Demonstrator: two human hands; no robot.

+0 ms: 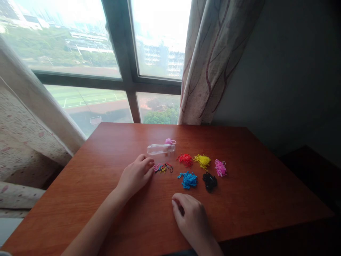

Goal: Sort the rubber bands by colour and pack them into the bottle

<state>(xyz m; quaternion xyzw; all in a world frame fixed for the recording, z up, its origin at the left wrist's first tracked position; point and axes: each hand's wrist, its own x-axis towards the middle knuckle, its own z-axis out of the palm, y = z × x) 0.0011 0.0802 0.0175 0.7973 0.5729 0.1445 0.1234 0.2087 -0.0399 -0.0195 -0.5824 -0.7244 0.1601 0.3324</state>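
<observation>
Fingers (pixel 149 161) of the left hand (pixel 134 174) curl loosely, any hold unclear, beside thin, jumbled multicoloured loops (pixel 163 169), as the right hand (pixel 192 214) curls more tightly, grip hidden.

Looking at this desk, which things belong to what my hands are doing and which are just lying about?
Likely in use:
- small mixed-color pile, beside your left hand
- blue pile, nearest your right hand
- red, yellow, pink and black piles

Probably lying about:
- clear container
- pink piece behind it
</observation>
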